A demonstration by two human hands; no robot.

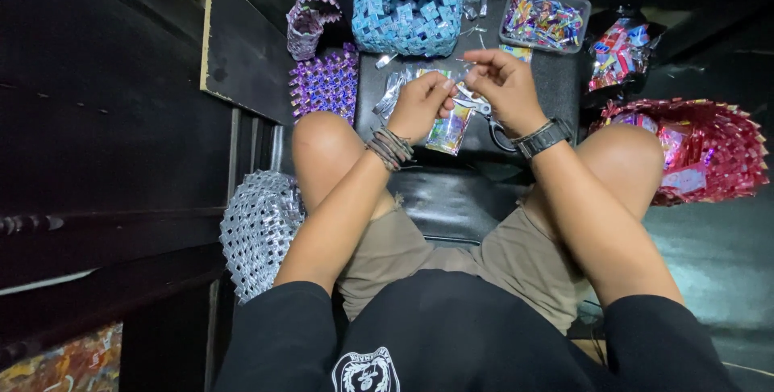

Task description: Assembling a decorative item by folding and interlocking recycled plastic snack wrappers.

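Head view looks down over a black shirt and tan shorts to two bare knees with a black padded stool (451, 190) between them, used as a small worktop. Near left, beside the left thigh, a silver woven basket (260, 231) leans against dark wooden furniture, likely parked out of the way.

Above the stool the left hand (421, 106), with cord bracelets at the wrist, and the right hand (506, 85), with a dark watch, meet over a silvery foil strip (461, 85). Both hands are closed in a pinch on it, thumb against fingertips, holding it taut between them just above the stool. Under them lie a colourful wrapper (450, 130) and scissors (488, 114), whose handle loop shows near the right wrist, within easy reach.

Farther off, a purple woven panel (326, 84) lies flat beside the left knee, with a small purple woven basket (309, 22) behind it and a blue woven basket (408, 13) at the stool's far edge. A clear tub of wrappers (545, 21) sits far right, a bag of wrappers (619, 52) beside it, and a red woven basket (693, 146) hugs the right knee.

Room is tight: the stool's far half is crowded, and the knees and baskets hem in both sides. Open surface shows only on the stool's near part.
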